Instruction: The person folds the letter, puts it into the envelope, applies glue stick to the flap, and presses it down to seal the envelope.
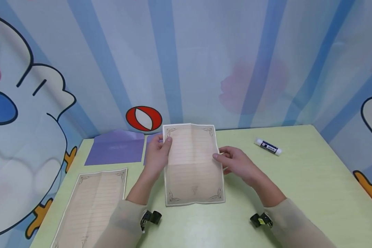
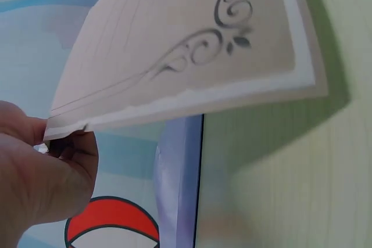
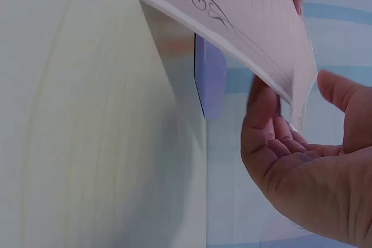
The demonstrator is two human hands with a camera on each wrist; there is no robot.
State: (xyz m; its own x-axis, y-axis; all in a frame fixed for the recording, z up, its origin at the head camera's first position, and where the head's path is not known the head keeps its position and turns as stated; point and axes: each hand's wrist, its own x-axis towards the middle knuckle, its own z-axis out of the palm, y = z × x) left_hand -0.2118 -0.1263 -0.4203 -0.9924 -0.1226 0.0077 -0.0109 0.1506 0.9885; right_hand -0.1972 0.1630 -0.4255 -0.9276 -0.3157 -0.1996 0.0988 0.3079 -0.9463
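A sheet of lined letter paper (image 1: 193,172) with scroll corners and fold creases is held up above the table in the head view. My left hand (image 1: 156,155) pinches its left edge, thumb on the front and fingers behind. At the right edge is my right hand (image 1: 237,163), its curled fingers behind the paper and its thumb by the edge. The right wrist view shows the same paper (image 3: 244,21) tilted, with the right hand (image 3: 308,161) around its side. In the left wrist view the left thumb and fingers grip a corner.
Another matching sheet (image 1: 93,206) lies at the left front, partly under the left forearm. A purple envelope (image 1: 116,148) lies at the back left, flap up against the wall; a second purple piece (image 1: 148,139) is mostly hidden. A glue stick (image 1: 268,146) lies at the back right.
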